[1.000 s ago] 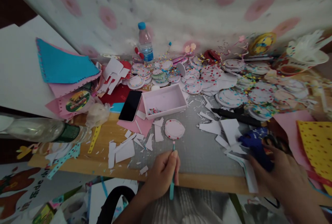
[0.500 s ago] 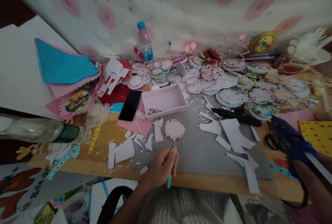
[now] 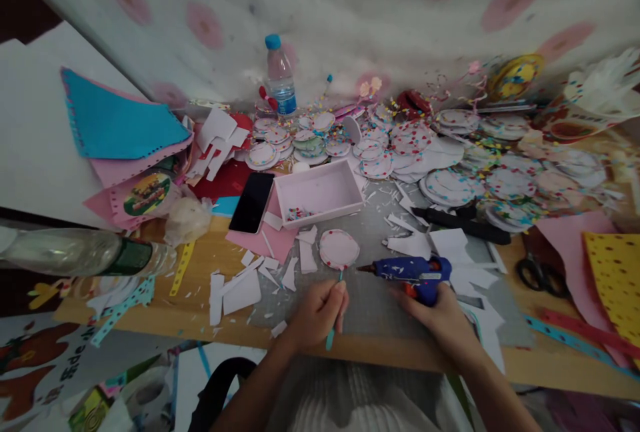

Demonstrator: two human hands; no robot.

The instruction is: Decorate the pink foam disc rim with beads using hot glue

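Your left hand [image 3: 315,315] is closed around a thin teal stick [image 3: 329,339]; the fingers are curled tight on it, thumb on top; the stick's upper end reaches the lower edge of the round pink-rimmed paper disc [image 3: 339,249], though contact there cannot be confirmed. Your right hand [image 3: 440,315] grips the handle of the blue glue gun [image 3: 407,270]; the fingers are wrapped about the grip; the nozzle points left, near the disc's lower right edge and just beside the stick's top. The disc lies flat on the grey cutting mat [image 3: 375,305], just in front of the pink tray [image 3: 320,192]. A black phone [image 3: 251,203] lies left of the tray; white paper scraps [image 3: 240,289] are scattered left of your left hand; scissors [image 3: 540,275] rest well to the right.
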